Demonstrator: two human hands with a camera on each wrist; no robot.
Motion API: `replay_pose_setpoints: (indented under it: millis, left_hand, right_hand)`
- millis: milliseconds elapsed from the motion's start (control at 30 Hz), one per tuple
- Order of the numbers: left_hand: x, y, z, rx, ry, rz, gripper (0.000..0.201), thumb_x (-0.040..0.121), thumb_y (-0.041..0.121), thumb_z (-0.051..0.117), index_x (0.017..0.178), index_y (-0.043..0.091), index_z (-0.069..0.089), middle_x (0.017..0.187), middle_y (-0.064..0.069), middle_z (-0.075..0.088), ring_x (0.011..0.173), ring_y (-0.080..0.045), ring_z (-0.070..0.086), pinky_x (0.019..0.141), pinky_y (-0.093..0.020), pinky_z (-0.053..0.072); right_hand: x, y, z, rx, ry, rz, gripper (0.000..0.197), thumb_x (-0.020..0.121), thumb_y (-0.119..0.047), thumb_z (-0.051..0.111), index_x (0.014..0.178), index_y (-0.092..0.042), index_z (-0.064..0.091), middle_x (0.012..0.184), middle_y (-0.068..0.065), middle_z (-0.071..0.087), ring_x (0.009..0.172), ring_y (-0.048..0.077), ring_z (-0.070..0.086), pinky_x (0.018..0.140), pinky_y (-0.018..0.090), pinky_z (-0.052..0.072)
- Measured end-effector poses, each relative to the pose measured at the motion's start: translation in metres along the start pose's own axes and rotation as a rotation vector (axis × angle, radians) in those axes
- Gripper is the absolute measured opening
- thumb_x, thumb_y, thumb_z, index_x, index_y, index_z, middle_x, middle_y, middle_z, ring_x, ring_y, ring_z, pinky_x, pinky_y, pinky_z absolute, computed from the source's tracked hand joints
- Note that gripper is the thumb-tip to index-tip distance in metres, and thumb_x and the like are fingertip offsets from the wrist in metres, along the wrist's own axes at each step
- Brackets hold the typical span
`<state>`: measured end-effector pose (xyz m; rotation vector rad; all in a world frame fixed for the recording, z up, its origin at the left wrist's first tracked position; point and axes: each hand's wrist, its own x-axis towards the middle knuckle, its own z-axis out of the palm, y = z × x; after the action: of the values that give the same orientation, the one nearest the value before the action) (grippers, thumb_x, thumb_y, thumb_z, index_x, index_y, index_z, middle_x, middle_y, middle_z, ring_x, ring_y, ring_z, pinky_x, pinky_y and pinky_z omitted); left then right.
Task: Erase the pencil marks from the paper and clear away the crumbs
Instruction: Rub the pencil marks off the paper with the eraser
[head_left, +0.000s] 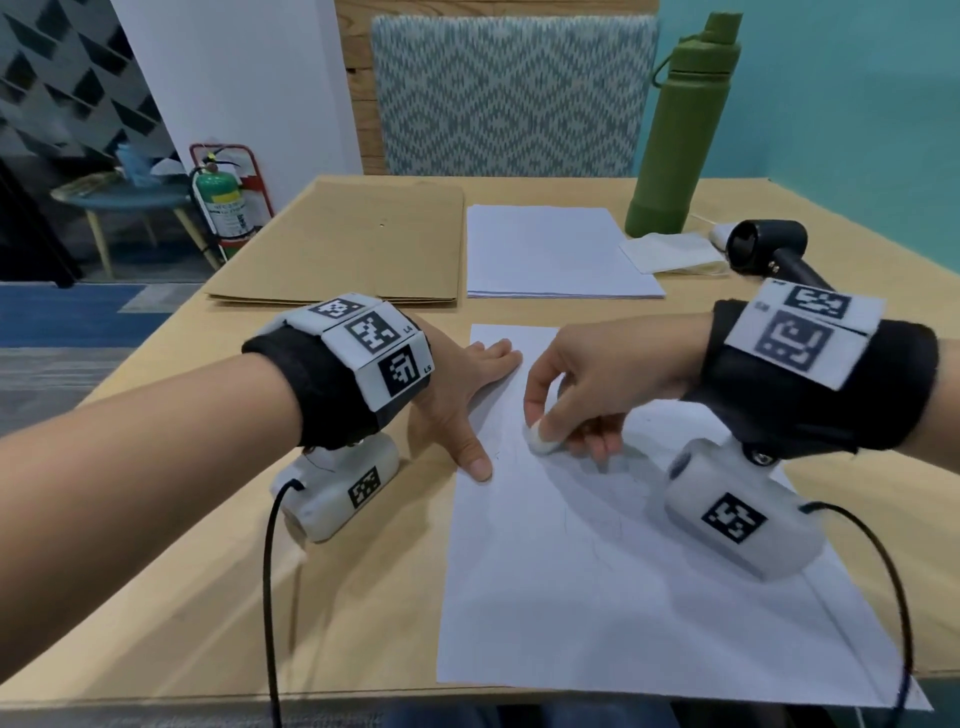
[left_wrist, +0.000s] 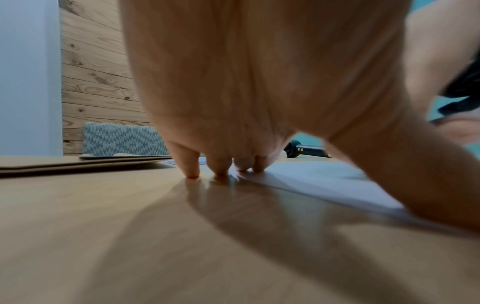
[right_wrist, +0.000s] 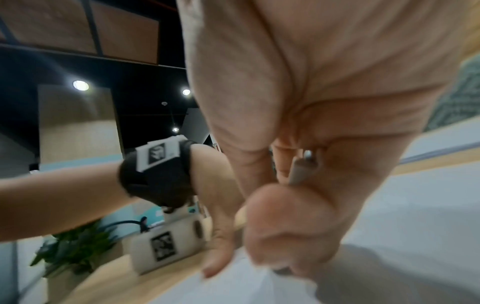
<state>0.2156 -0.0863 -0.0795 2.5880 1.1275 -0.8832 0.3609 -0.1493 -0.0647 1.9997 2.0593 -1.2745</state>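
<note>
A white sheet of paper (head_left: 597, 571) lies on the wooden table (head_left: 337, 571) with faint pencil marks (head_left: 566, 519) near its middle. My left hand (head_left: 467, 395) lies flat, fingers straight, pressing the sheet's left edge; in the left wrist view its fingertips (left_wrist: 221, 174) touch both table and paper (left_wrist: 324, 179). My right hand (head_left: 545, 426) pinches a small white eraser (head_left: 540, 444) against the paper's upper part. In the right wrist view the right hand (right_wrist: 285, 216) hides the eraser, and a thin beige stick with a metal tip (right_wrist: 298, 170) shows between its fingers.
Behind the sheet lie a stack of white paper (head_left: 561, 252) and brown card folders (head_left: 353, 244). A green bottle (head_left: 675, 130), a folded cloth (head_left: 670, 252) and a black handheld blower (head_left: 769, 249) sit at the back right. A patterned chair (head_left: 509, 93) stands beyond the table.
</note>
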Motion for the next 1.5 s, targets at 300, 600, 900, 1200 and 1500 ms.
replay_pose_setpoints:
  millis: [300, 600, 900, 1200, 1500]
  left_hand:
    - [0.004, -0.004, 0.001, -0.006, 0.015, 0.009, 0.127, 0.066, 0.059, 0.071, 0.147, 0.028, -0.021, 0.158, 0.009, -0.013, 0.147, -0.012, 0.0, 0.119, -0.042, 0.01]
    - [-0.001, 0.0, 0.0, -0.036, 0.029, 0.053, 0.121, 0.07, 0.052, 0.073, 0.147, 0.033, -0.018, 0.157, 0.011, -0.011, 0.146, -0.011, -0.003, 0.117, -0.041, 0.008]
    - [-0.006, 0.003, -0.001, -0.036, 0.014, 0.054, 0.111, 0.075, 0.049, 0.07, 0.148, 0.034, -0.012, 0.157, 0.01, -0.005, 0.146, -0.013, 0.003, 0.116, -0.037, 0.011]
    - [-0.005, 0.002, 0.0, -0.034, 0.007, 0.041, 0.113, 0.073, 0.051, 0.07, 0.147, 0.037, -0.014, 0.157, 0.01, -0.017, 0.146, -0.011, -0.011, 0.117, -0.042, 0.005]
    - [-0.001, -0.002, 0.003, -0.039, 0.03, 0.066, 0.123, 0.069, 0.053, 0.074, 0.146, 0.034, -0.02, 0.157, 0.011, -0.013, 0.147, -0.012, -0.008, 0.119, -0.046, 0.006]
  right_hand:
    - [0.013, -0.006, -0.009, 0.041, 0.162, -0.012, 0.003, 0.084, 0.0, 0.063, 0.086, -0.001, 0.062, 0.06, 0.01, 0.061, 0.037, 0.01, 0.058, 0.042, 0.016, 0.048]
    - [0.019, -0.009, -0.009, 0.086, 0.18, -0.026, 0.003, 0.085, 0.001, 0.063, 0.087, 0.0, 0.064, 0.058, 0.008, 0.061, 0.036, 0.008, 0.055, 0.043, 0.017, 0.05]
    - [0.012, -0.013, 0.0, 0.066, -0.011, -0.042, 0.004, 0.085, 0.0, 0.063, 0.084, -0.003, 0.062, 0.061, 0.009, 0.06, 0.039, 0.008, 0.057, 0.045, 0.017, 0.051]
    - [0.009, -0.012, 0.006, 0.059, -0.005, -0.047, 0.002, 0.086, -0.002, 0.061, 0.088, -0.003, 0.061, 0.063, 0.01, 0.06, 0.038, 0.008, 0.056, 0.044, 0.016, 0.049]
    - [0.017, -0.007, -0.01, 0.029, 0.178, -0.009, 0.006, 0.086, -0.002, 0.061, 0.092, -0.001, 0.061, 0.064, 0.011, 0.06, 0.036, 0.009, 0.055, 0.044, 0.018, 0.051]
